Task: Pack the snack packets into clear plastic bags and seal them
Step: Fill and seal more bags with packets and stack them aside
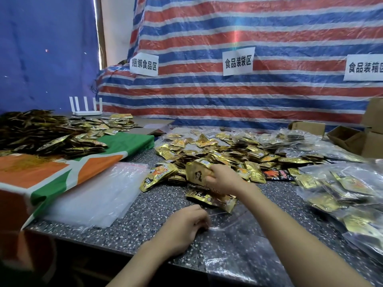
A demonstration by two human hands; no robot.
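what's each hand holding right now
left hand: fingers curled, pinching the edge of the clear plastic bag
right hand: gripping a gold snack packet

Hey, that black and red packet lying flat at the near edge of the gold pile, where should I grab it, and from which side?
Pinch its near long edge, coming from your side across the bare table. The black and red packet lies flat, and gold packets crowd its ends and far edge, so only that near edge looks free.
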